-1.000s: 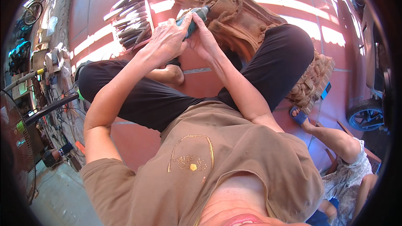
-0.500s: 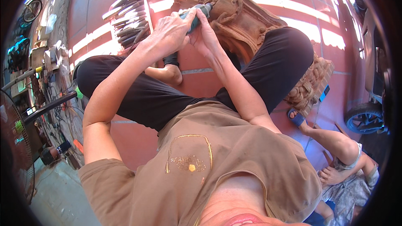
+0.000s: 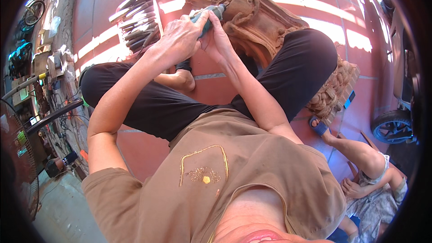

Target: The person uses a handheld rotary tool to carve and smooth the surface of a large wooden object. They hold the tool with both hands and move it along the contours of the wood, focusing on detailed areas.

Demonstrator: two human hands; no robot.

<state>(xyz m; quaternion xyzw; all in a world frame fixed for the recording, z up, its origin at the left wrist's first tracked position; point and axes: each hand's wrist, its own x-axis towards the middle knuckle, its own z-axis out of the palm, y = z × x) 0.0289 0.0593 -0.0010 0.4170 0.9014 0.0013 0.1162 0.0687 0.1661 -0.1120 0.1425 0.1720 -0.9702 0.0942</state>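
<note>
A green rotary tool (image 3: pixel 207 22) is held between my two hands, its dark nose angled up and to the right against a carved wooden piece (image 3: pixel 265 15). My left hand (image 3: pixel 184 36) is wrapped over the tool's body from the left. From the right, my right hand (image 3: pixel 217 38) grips it lower down, the fingers partly hidden. The tool's bit is too small to make out where it meets the scrolled carving. That brown piece, with a beaded edge and curled ornament, rests on the floor by my right knee.
To the left, a tray (image 3: pixel 156 6) holds several carving tools (image 3: pixel 139 22). Another carved block (image 3: pixel 335 87) lies beyond my right knee, near a blue object (image 3: pixel 349 100). A seated person (image 3: pixel 369 166) is at lower right, below a wheel (image 3: pixel 392 126). A fan (image 3: pixel 18 162) stands left.
Both hands and the rotary tool have shifted very slightly to the left. The hold on the tool looks the same.
</note>
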